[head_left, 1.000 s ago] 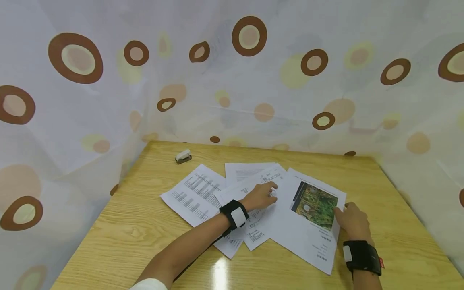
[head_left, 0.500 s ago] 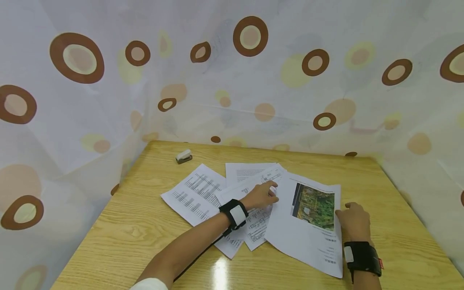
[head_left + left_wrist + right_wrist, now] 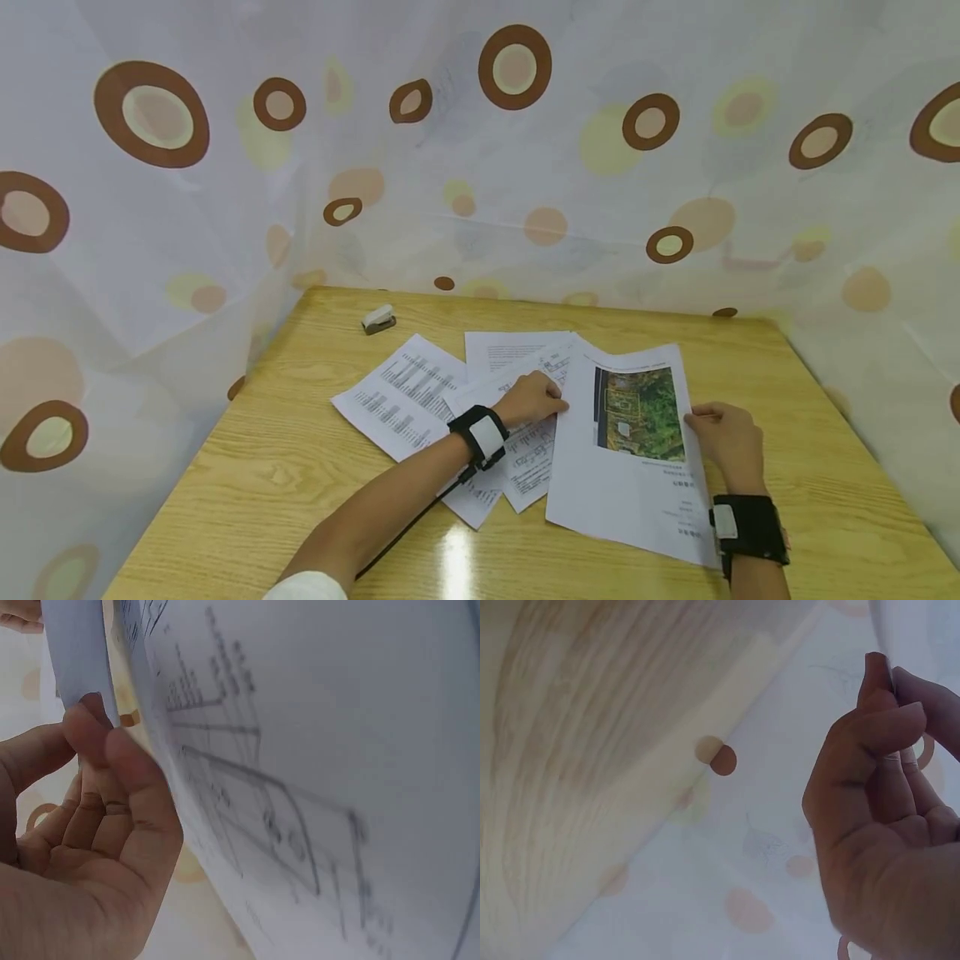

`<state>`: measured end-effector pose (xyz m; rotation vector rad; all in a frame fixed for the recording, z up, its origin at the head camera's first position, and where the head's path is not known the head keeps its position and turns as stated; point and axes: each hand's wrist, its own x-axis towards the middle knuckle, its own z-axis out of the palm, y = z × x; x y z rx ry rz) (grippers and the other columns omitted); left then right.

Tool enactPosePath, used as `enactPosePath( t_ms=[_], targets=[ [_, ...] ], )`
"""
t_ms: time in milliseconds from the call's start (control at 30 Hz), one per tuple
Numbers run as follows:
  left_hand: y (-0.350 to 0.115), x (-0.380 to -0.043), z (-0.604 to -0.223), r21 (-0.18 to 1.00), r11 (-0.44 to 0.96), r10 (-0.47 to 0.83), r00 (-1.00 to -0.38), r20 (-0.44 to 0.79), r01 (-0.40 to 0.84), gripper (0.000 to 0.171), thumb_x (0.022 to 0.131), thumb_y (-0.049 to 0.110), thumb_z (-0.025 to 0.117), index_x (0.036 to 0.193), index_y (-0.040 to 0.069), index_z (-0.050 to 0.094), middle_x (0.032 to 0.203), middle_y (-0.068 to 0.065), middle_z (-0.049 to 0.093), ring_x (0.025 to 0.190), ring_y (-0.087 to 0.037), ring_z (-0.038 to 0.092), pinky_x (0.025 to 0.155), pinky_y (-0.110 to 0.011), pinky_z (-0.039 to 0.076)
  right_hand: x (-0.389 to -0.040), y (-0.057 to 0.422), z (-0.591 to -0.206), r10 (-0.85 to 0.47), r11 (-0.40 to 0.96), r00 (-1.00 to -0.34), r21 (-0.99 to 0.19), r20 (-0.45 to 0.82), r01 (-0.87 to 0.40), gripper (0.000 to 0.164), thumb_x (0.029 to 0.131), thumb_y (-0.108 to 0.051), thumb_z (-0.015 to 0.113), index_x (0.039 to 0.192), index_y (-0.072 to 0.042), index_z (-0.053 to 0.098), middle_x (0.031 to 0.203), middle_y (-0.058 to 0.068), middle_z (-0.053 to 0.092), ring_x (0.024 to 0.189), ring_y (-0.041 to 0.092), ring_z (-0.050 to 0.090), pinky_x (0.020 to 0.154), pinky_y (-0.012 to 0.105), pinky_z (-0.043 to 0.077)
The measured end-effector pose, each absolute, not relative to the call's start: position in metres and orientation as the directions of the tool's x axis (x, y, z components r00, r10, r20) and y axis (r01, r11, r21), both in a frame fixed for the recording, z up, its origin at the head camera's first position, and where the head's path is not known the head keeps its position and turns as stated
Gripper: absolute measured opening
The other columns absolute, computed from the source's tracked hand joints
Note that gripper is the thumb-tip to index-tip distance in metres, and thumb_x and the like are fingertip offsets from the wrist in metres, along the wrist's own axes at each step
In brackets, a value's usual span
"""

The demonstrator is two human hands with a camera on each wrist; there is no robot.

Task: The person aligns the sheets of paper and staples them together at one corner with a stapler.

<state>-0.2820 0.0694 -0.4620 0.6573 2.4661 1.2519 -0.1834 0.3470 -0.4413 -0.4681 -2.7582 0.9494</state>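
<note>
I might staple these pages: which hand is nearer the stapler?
Left. The left hand holds the photo page by its left edge, right of the stapler; the right hand, on the page's opposite edge, is farther off.

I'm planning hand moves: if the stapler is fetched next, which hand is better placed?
Left, probably: the left hand is nearer the stapler; the right hand is farther off, at the right edge of the photo sheet. Both pinch that sheet, so the left would first need to let go.

Four sheets (image 3: 622,500), two hands (image 3: 727,439), one stapler (image 3: 378,320)
</note>
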Motion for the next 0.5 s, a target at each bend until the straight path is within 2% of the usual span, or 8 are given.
enactPosePath(
  t_ms=[133, 200, 367, 500],
  targets=[
    [0.061, -0.283, -0.455, 0.831, 0.506, 0.472, -0.880, -0.043, 0.231, 0.019, 0.095, 0.014, 0.068, 0.103, -0.002, 0.075, 0.078, -0.003, 0.069, 0.064, -0.015, 0.066, 0.054, -0.021, 0.045, -0.183, 0.344, -0.436, 0.360, 0.724, -0.931, -0.646, 0.053, 0.243, 0.037, 0.100, -0.021, 0.061, 0.117, 0.011, 0.065, 0.106, 0.030, 0.066, 0.089, 0.041, 0.062, 0.058, 0.034, 0.046],
    [0.055, -0.285, -0.451, 0.840, 0.500, 0.444, -0.895, -0.038, 0.212, 0.021, 0.095, 0.015, 0.069, 0.107, -0.002, 0.074, 0.082, -0.003, 0.069, 0.067, -0.016, 0.067, 0.054, -0.021, 0.046, -0.182, 0.343, -0.432, 0.358, 0.709, -0.933, -0.663, 0.044, 0.241, 0.039, 0.100, -0.024, 0.060, 0.119, 0.010, 0.064, 0.106, 0.029, 0.067, 0.087, 0.039, 0.063, 0.058, 0.033, 0.046],
    [0.039, -0.288, -0.440, 0.852, 0.482, 0.413, -0.910, -0.018, 0.202, 0.020, 0.095, 0.015, 0.069, 0.105, -0.001, 0.075, 0.087, -0.004, 0.070, 0.070, -0.020, 0.068, 0.056, -0.022, 0.044, -0.184, 0.335, -0.424, 0.338, 0.684, -0.939, -0.700, 0.058, 0.203, 0.040, 0.101, -0.026, 0.061, 0.120, 0.008, 0.065, 0.102, 0.025, 0.070, 0.084, 0.036, 0.068, 0.058, 0.032, 0.048],
    [0.029, -0.289, -0.433, 0.851, 0.477, 0.425, -0.905, -0.003, 0.221, 0.018, 0.096, 0.015, 0.068, 0.104, 0.000, 0.075, 0.087, -0.004, 0.070, 0.068, -0.016, 0.066, 0.058, -0.023, 0.044, -0.186, 0.329, -0.419, 0.314, 0.685, -0.945, -0.711, 0.091, 0.159, 0.037, 0.101, -0.024, 0.060, 0.120, 0.008, 0.065, 0.101, 0.024, 0.070, 0.086, 0.035, 0.068, 0.061, 0.029, 0.050]
  ],
)
